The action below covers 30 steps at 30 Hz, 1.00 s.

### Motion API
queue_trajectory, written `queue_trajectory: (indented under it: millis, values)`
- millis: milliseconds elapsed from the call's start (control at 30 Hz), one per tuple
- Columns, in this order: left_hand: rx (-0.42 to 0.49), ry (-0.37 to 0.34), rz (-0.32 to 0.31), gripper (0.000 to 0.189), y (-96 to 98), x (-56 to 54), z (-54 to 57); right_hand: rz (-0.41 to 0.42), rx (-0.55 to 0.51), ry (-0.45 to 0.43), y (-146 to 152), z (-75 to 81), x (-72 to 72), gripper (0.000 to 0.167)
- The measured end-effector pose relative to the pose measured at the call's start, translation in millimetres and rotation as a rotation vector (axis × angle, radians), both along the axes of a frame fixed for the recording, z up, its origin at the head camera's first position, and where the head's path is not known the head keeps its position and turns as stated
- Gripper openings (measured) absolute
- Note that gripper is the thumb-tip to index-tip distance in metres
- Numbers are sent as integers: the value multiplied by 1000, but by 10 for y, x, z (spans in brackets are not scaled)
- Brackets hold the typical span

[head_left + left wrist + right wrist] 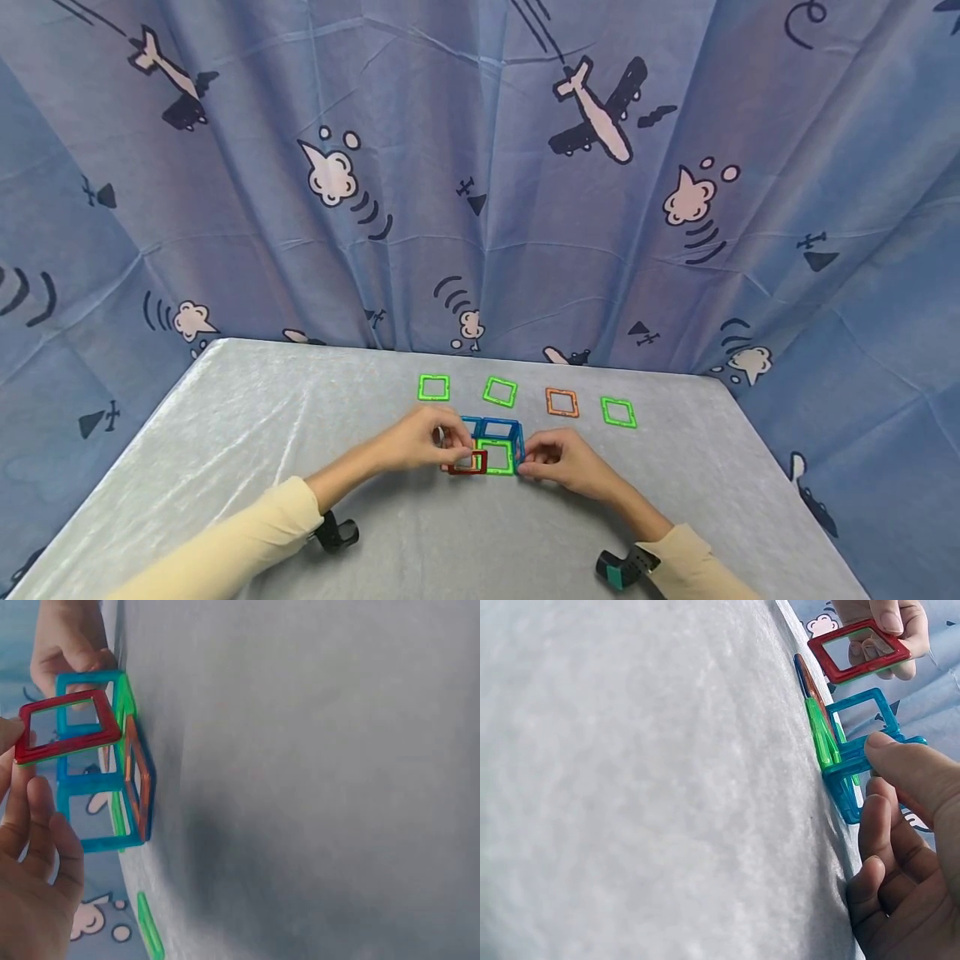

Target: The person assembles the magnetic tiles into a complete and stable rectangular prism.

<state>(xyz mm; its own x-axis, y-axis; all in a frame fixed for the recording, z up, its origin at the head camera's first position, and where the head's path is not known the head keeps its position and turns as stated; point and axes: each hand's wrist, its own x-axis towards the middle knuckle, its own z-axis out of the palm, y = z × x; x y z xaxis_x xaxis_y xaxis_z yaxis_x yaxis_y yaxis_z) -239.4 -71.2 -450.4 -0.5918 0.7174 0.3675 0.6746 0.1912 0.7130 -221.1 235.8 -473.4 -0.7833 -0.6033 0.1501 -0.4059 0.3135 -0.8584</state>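
My left hand pinches a red square magnetic tile by one edge, over the left part of a small frame built of magnetic tiles. A thin green edge shows along the red tile's underside. In the build, a green tile and an orange tile lie flat, with blue tiles standing along the back. At the right end stands another blue tile, which my right hand grips between thumb and fingers. In the right wrist view the thumb covers part of the blue edge.
Behind the build, loose tiles lie flat in a row: a green tile, a second green tile, an orange tile and another green tile. The grey cloth-covered table ends at a blue patterned curtain.
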Motion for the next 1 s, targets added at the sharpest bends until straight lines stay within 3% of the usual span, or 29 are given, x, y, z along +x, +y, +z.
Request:
queue_trajectory:
  millis: [300,1000]
  values:
    - [13,-11,-48,4,153,33,-31,-3,15,1,-3,22,21,9]
    - [-33,17,-36,7,401,5,-101,27,-17,36,9,-8,-8,9]
